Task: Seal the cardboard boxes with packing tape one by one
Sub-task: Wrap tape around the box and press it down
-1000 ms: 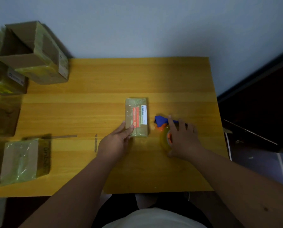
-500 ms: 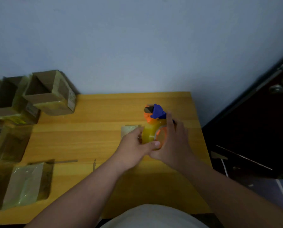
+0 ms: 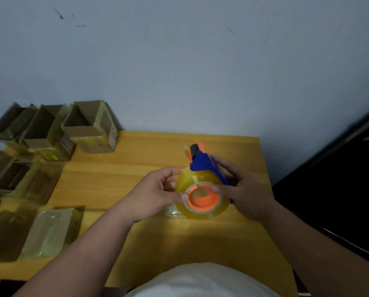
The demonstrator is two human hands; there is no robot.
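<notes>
Fingers (image 3: pixel 216 188) of my right hand (image 3: pixel 246 195) are curling round the tape dispenser (image 3: pixel 201 190), thumb pressing near the orange core of the yellowish roll and the other digits wrapping the blue frame, while the fingers of my left hand (image 3: pixel 151 197) are pinching at the roll's left edge, apparently picking for the loose end of the tape, though I cannot tell whether the end is actually caught. A second ago the dispenser was lying on the desk (image 3: pixel 136 159) to the right of the small box and my left hand was resting on that box; now I am holding the dispenser up in both hands above it. The small cardboard box (image 3: pixel 171 210) is sitting on the desk directly beneath the roll, and only its pale, film-covered near corner is showing between my left wrist and the tape. This change is marking, in my judgement, the shift from positioning the box to readying the tape, so the sealing strip is not yet laid. At the desk's left, open boxes (image 3: pixel 89 127) are waiting along the wall, and a film-wrapped box (image 3: pixel 48 232) is lying nearer to me; these are suggesting several units are left to do.
</notes>
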